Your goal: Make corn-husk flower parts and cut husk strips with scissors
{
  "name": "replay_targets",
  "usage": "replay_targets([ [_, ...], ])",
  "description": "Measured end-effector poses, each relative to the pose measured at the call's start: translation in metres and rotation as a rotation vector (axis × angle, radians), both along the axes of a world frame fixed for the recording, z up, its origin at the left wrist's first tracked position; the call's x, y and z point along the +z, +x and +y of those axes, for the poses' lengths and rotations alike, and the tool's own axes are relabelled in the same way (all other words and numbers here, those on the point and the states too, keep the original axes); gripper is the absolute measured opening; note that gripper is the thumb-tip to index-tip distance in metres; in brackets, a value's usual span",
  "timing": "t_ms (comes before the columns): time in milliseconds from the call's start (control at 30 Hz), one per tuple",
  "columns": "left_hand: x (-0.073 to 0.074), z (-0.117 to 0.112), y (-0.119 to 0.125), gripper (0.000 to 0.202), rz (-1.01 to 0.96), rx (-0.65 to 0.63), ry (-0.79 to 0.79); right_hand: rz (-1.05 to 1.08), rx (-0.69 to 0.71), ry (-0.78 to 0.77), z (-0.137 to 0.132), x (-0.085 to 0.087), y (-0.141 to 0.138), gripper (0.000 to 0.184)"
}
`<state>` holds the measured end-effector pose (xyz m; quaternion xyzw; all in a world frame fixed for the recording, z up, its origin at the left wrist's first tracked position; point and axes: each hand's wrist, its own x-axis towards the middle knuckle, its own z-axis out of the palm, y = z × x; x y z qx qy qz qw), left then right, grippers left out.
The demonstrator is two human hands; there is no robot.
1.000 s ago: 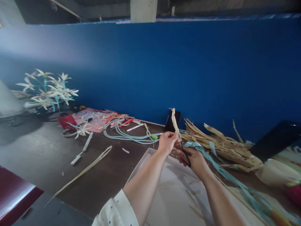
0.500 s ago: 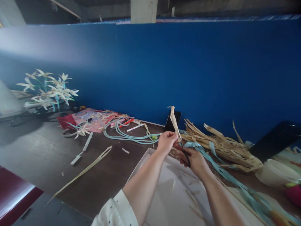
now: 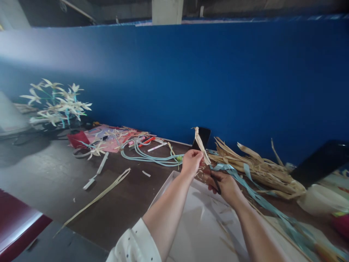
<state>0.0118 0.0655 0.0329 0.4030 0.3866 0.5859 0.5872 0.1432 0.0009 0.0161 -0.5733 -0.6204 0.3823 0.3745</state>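
Observation:
My left hand (image 3: 191,162) pinches a pale dried leaf strip (image 3: 201,144) that sticks up above its fingers. My right hand (image 3: 224,184) is closed on dark-handled scissors (image 3: 215,180) just right of the strip, close to its lower end. Both hands hover over the far edge of a shallow white tray (image 3: 174,185) holding a few leaf scraps.
A heap of dried leaves (image 3: 259,169) and light blue ribbons (image 3: 261,202) lie to the right. A black phone (image 3: 200,136) leans on the blue wall. Blue cords (image 3: 147,154), pink paper, a long leaf strip (image 3: 95,198) and straw flowers (image 3: 58,103) sit to the left. A white bowl (image 3: 321,198) stands far right.
The leaf strip in my left hand has tilted slightly to the left. A small scrap has dropped into the white tray. My hands have stayed almost in place.

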Motion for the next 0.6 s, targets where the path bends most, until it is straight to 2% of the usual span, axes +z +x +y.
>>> replay_targets([
  [300,-0.0003,-0.0035,0.0028,0.010,0.050,-0.051,0.004,0.029,-0.040,0.002,0.0029,-0.0027,0.0014,0.053],
  [600,-0.0021,-0.0020,0.0029,0.014,0.065,-0.041,0.019,0.023,-0.064,-0.006,0.0015,0.0028,-0.0019,0.054],
])
